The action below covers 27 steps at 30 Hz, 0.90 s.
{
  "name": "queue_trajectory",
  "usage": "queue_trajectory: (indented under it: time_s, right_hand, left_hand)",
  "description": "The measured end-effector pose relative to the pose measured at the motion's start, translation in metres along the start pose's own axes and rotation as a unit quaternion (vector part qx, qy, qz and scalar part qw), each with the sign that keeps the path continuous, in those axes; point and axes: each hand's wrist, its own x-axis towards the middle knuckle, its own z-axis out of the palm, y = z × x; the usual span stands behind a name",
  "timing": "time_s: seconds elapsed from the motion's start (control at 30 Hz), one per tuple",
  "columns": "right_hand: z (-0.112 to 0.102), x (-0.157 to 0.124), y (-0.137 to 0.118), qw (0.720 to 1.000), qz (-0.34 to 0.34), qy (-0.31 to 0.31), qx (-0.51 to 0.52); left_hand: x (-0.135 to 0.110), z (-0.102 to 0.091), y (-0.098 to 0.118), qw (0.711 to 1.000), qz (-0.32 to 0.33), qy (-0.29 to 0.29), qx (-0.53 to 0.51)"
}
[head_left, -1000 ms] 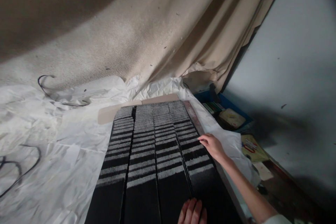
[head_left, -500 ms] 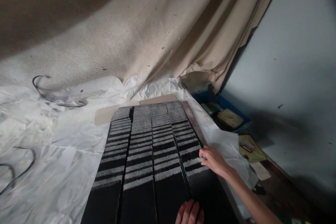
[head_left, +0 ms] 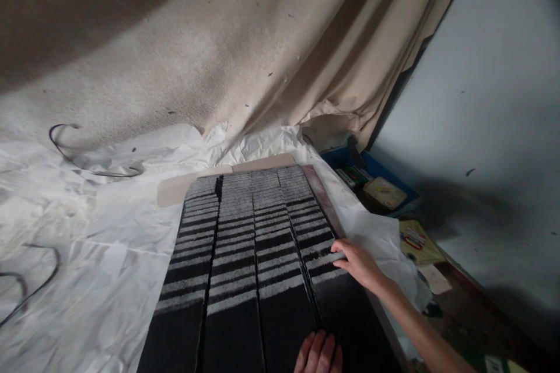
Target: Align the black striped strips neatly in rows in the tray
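A black board [head_left: 231, 332] lies before me, divided lengthwise into several columns by dark grooves. Rough grey strips [head_left: 231, 284] run across the columns, packed closely at the far end and wider apart nearer me. My right hand [head_left: 356, 262] is at the board's right edge, thumb and fingers pinched on a small grey strip [head_left: 339, 256] at the rightmost column. What this strip is made of is too small to tell. At the bottom of the view, the fingers of my left hand [head_left: 318, 354] rest flat on the bare black part; its palm is out of frame.
White sheeting [head_left: 109, 280] covers the surface around the board. Thin black cords [head_left: 56, 262] lie at left. A beige cloth [head_left: 245, 41] hangs behind. At right are a blue crate [head_left: 394, 180] with boxes, a yellowish packet [head_left: 420, 242] and a pale wall [head_left: 494, 99].
My right hand has moved slightly up the board's right edge. The lowest grey strip of the rightmost column no longer shows; that area is now dark. My left hand has hardly moved.
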Motion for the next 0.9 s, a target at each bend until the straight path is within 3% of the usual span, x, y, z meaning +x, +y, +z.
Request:
queue_trajectory:
  time_s: [0.17, 0.37, 0.5, 0.7, 0.9]
  right_hand:
    - [0.002, -0.006, -0.009, 0.991, -0.066, 0.075, -0.089]
    - [0.018, -0.044, -0.005, 0.987, -0.052, 0.117, -0.094]
    - [0.021, -0.060, 0.005, 0.991, -0.038, 0.090, -0.089]
    - [0.008, -0.042, 0.002, 0.998, -0.009, 0.010, -0.068]
    - [0.013, -0.038, 0.003, 1.000, -0.005, 0.007, -0.027]
  left_hand:
    - [0.012, -0.010, -0.004, 0.998, 0.035, -0.030, -0.030]
    - [0.014, -0.012, -0.004, 0.998, 0.034, -0.038, -0.028]
    - [0.015, -0.016, -0.004, 0.997, 0.041, -0.064, -0.025]
    - [0.016, -0.019, -0.005, 0.996, 0.047, -0.069, -0.018]
    - [0.018, -0.022, -0.005, 0.996, 0.044, -0.071, -0.007]
